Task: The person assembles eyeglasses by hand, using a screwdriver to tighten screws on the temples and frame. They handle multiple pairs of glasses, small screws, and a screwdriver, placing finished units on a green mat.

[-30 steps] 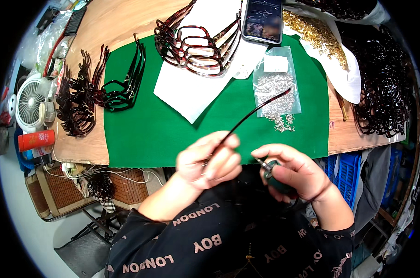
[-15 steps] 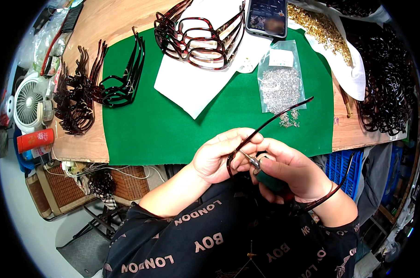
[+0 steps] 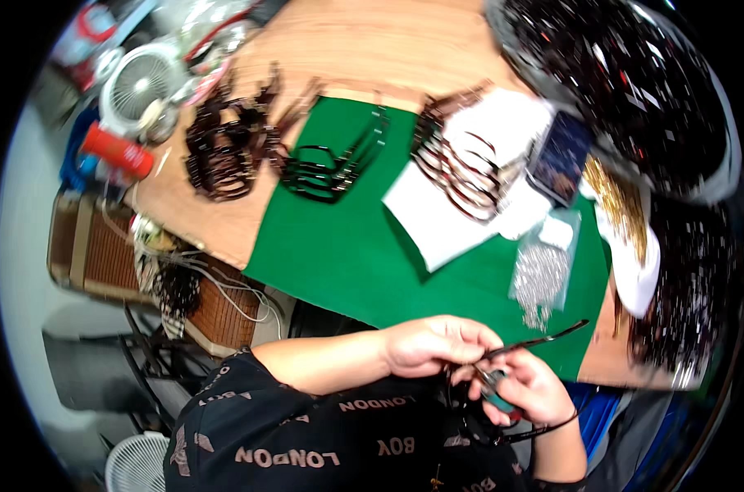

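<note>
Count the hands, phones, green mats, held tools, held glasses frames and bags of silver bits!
Hands (left hand, right hand): 2
Phones: 1
Green mats: 1
Held tools: 1
Held glasses frames: 1
Bags of silver bits: 1
Total: 7

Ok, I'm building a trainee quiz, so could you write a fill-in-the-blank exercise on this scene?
The mat under the white sheet is coloured ____.
The pieces in the clear bag are coloured ____.
The left hand holds a dark temple arm; the green tool is in the ____ hand.

Missing words: green; silver; right.
</note>
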Motion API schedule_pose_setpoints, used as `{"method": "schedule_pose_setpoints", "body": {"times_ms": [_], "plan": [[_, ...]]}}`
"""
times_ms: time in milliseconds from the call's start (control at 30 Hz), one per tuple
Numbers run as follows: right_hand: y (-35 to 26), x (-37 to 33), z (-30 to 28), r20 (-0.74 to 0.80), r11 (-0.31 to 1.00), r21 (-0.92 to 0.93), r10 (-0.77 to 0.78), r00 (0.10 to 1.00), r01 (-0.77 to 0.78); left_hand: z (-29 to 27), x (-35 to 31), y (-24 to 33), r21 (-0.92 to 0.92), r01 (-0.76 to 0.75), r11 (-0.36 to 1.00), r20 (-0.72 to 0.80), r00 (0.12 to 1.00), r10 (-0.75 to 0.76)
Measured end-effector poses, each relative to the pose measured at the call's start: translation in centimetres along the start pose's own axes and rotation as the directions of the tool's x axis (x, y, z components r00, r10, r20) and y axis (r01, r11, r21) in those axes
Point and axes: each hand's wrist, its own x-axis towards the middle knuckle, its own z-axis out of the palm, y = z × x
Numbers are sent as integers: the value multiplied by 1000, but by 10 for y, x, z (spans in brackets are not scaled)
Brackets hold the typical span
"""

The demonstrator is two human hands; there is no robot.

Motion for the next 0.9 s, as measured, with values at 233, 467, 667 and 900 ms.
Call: {"method": "schedule_pose_setpoints", "body": {"times_ms": [233,467,667,900], "plan": [[6,4,-27,-332,972,-41,-232,915,231,81,-99,84,725,543,-424,221,400,890],[16,3,-31,-328,973,-19,-223,918,230,27,-89,99,574,706,-416,215,360,908],[24,0,-29,-352,974,-26,-221,909,227,-7,-23,140,475,666,-575,244,528,813],[14,-24,-27,-419,798,-578,-468,778,168,-52,34,164,538,602,-590,305,514,802]]}}
